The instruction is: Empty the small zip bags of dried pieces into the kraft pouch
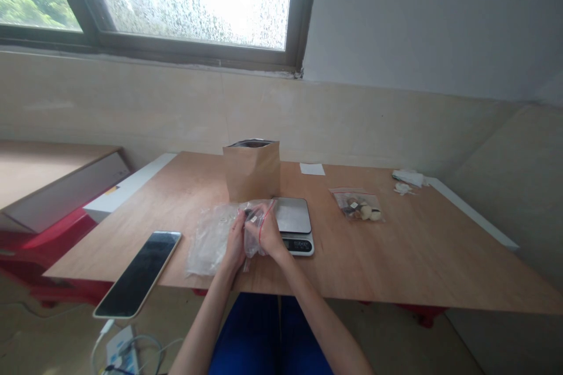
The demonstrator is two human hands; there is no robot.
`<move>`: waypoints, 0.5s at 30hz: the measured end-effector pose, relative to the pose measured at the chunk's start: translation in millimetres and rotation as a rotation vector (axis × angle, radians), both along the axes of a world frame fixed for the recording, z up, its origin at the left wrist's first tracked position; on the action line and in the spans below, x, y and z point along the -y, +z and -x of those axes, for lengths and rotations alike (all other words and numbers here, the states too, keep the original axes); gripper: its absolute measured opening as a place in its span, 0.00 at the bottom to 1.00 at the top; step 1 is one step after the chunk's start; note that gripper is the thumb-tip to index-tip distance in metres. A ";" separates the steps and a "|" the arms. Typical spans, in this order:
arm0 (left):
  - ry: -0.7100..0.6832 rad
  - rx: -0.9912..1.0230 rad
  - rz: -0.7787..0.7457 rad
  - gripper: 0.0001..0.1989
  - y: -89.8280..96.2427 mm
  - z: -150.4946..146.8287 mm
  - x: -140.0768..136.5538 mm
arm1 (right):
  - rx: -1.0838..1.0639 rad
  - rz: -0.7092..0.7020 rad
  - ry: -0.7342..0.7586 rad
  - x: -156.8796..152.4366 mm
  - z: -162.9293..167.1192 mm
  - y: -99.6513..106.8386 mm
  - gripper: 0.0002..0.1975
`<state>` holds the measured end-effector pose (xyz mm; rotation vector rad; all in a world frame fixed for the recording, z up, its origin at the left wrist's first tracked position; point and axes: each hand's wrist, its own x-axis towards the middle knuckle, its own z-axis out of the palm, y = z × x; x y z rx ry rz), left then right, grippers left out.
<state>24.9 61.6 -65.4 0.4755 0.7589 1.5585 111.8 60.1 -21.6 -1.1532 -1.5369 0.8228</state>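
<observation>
Held low over the front middle of the table is a clear zip bag [252, 243] with a red seal line, a small white label and something dark at its top. My left hand [236, 238] is closed around its left side. My right hand [270, 231] comes in from the right, with the red seal line crossing it and plastic over its fingers. Those fingers look bent inside the bag; what they hold cannot be made out. Under and left of my hands lie clear plastic bags [206, 240]. A kitchen scale [295, 215] sits just right, partly covered by my right hand.
Behind my hands stands an open brown paper pouch [253, 173]. To the right lies a zip bag of mixed pale and dark pieces [363, 209]. A phone [141, 275] overhangs the front left edge, cable attached. White paper [312, 169] and crumpled tissue [409, 178] lie at the back.
</observation>
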 end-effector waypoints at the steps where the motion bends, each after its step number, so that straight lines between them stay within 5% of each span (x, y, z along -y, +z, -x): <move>1: -0.005 -0.004 -0.005 0.16 0.0 0.4 0.3 | -0.017 0.001 0.001 0.9 0.4 0.5 0.12; 15: 0.006 0.015 0.003 0.13 7.9 1.3 4.9 | -0.346 0.171 -0.069 6.3 8.3 -6.8 0.09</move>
